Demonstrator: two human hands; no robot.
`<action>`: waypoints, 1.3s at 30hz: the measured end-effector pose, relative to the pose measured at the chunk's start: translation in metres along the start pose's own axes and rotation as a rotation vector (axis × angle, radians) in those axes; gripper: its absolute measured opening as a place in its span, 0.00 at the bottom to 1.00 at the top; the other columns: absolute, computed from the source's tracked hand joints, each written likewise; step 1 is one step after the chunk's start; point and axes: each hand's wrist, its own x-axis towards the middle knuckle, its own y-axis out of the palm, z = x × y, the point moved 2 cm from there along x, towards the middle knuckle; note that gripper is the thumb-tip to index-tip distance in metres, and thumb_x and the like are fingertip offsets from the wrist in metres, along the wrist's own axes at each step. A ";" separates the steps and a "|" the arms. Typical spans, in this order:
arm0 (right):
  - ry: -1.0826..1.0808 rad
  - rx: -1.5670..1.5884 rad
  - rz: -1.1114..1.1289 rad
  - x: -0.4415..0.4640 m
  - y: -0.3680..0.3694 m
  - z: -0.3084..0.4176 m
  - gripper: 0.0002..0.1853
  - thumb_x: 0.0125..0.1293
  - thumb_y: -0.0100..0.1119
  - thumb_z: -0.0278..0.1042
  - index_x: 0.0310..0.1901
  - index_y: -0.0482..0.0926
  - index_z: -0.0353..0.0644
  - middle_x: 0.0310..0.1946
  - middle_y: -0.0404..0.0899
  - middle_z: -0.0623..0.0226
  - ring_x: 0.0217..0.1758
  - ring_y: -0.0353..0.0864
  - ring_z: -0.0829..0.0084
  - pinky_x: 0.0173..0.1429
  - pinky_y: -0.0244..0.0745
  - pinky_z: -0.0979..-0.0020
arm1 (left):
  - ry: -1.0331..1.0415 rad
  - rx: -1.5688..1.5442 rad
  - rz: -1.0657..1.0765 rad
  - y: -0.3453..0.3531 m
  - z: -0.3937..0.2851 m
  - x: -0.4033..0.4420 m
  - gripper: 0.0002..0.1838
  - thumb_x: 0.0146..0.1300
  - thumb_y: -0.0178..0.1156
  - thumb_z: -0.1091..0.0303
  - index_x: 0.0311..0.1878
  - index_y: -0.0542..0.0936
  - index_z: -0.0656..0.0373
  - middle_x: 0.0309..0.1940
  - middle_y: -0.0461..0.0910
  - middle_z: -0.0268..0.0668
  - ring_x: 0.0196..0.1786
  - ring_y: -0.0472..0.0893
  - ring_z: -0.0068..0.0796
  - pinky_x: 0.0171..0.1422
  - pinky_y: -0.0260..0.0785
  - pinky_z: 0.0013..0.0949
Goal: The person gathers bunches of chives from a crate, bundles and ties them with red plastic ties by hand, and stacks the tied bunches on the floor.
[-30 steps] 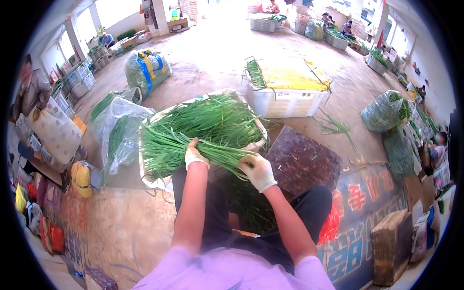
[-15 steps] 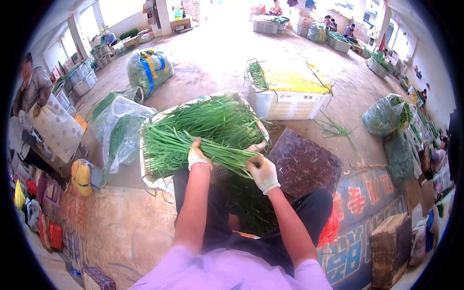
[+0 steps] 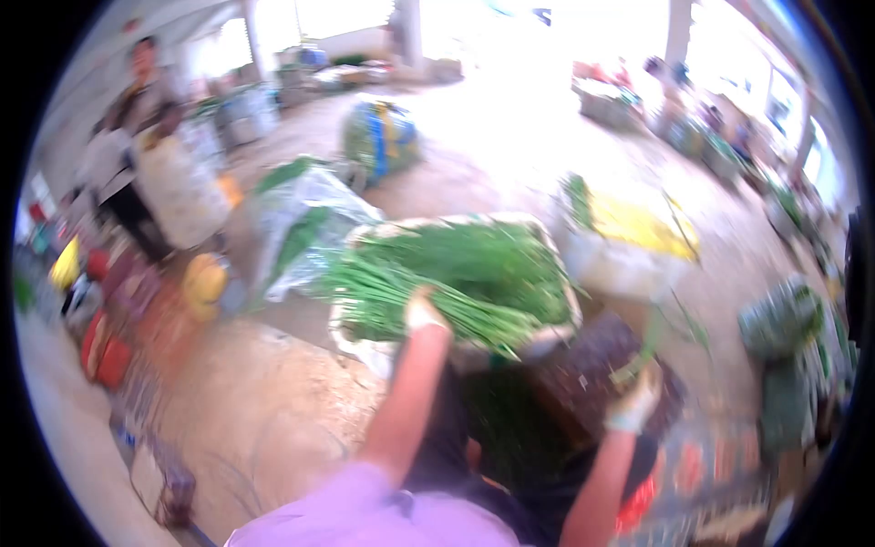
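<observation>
My left hand (image 3: 425, 312), in a pale glove, is wrapped round a bunch of long green stalks (image 3: 474, 321). The bunch lies across the front of a white-rimmed basket (image 3: 572, 305) heaped with more greens (image 3: 465, 255). Off to the right, over the dark brown board (image 3: 583, 365), my right hand (image 3: 638, 397) is closed on a few green strands (image 3: 651, 342). Motion blur softens its fingers.
A white crate with a yellow cover (image 3: 638, 223) stands beyond the board. Clear plastic with greens (image 3: 314, 214) lies left of the basket, and a tied sack (image 3: 381, 141) behind it. Two people (image 3: 118, 173) stand at left; bags (image 3: 779, 319) sit at right.
The view has swung, shifting the scene right and down. My right hand has left the bunch's end and moved right with a few strands. My left hand still holds the bunch.
</observation>
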 end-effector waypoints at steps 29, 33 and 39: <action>0.139 -0.283 0.386 -0.043 0.026 -0.042 0.03 0.67 0.61 0.29 0.36 0.79 0.40 0.24 0.78 0.69 0.21 0.73 0.79 0.25 0.66 0.76 | -0.309 -0.258 0.320 0.015 0.018 -0.067 0.08 0.61 0.59 0.69 0.42 0.80 0.60 0.33 0.82 0.42 0.37 0.81 0.42 0.47 0.76 0.47; -0.423 -1.121 1.101 -0.038 -0.022 -0.090 0.07 0.61 0.65 0.32 0.37 0.81 0.40 0.30 0.84 0.57 0.33 0.84 0.58 0.40 0.79 0.62 | -0.204 -0.261 0.184 0.018 -0.005 -0.054 0.06 0.60 0.62 0.71 0.40 0.81 0.58 0.37 0.81 0.40 0.42 0.80 0.39 0.53 0.75 0.46; -0.491 -1.222 0.969 -0.094 0.059 -0.056 0.12 0.60 0.67 0.38 0.44 0.83 0.44 0.40 0.82 0.56 0.44 0.83 0.52 0.48 0.78 0.56 | -0.205 -0.188 0.050 0.030 -0.004 -0.069 0.08 0.62 0.63 0.68 0.43 0.81 0.56 0.38 0.82 0.38 0.42 0.80 0.37 0.52 0.74 0.46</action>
